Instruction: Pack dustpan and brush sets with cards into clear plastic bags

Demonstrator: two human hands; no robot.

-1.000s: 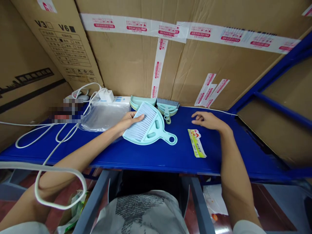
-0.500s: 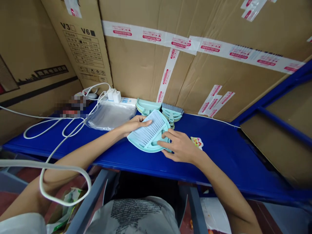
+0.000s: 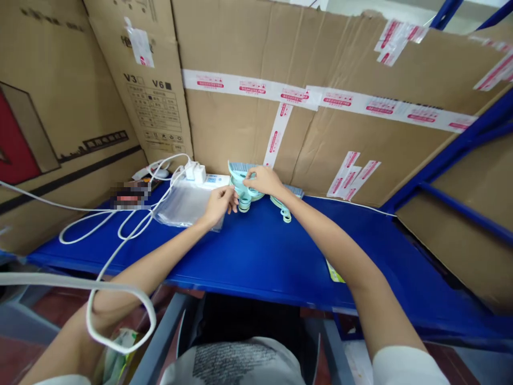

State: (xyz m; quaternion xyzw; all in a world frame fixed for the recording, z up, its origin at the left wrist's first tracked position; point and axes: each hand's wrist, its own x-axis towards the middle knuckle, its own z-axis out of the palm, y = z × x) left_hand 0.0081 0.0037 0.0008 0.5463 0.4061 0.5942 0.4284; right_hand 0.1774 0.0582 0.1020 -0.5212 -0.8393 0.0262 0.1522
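Note:
At the back of the blue table, a light-green dustpan and brush set [image 3: 239, 174] lies on a stack of similar sets, bristles toward the cardboard. My right hand [image 3: 262, 181] pinches its upper side with thumb and fingers. Just left of the stacked handles is my left hand [image 3: 223, 204], its fingers loosely bent and apart, holding nothing visible. To the right, partly behind my right forearm, a second stack of sets [image 3: 285, 206] rests on the table.
Clear plastic bags [image 3: 182, 206] lie left of my left hand, before a white power strip [image 3: 218, 179] with plugs. White cables [image 3: 120, 235] loop across the left side. A small yellow packet [image 3: 335, 271] is beside my right forearm. Taped cardboard [image 3: 224, 123] walls the back.
The set that both hands held over the table is now on the left stack at the back. My left hand has let go; my right hand has moved back with it. The view has tilted up.

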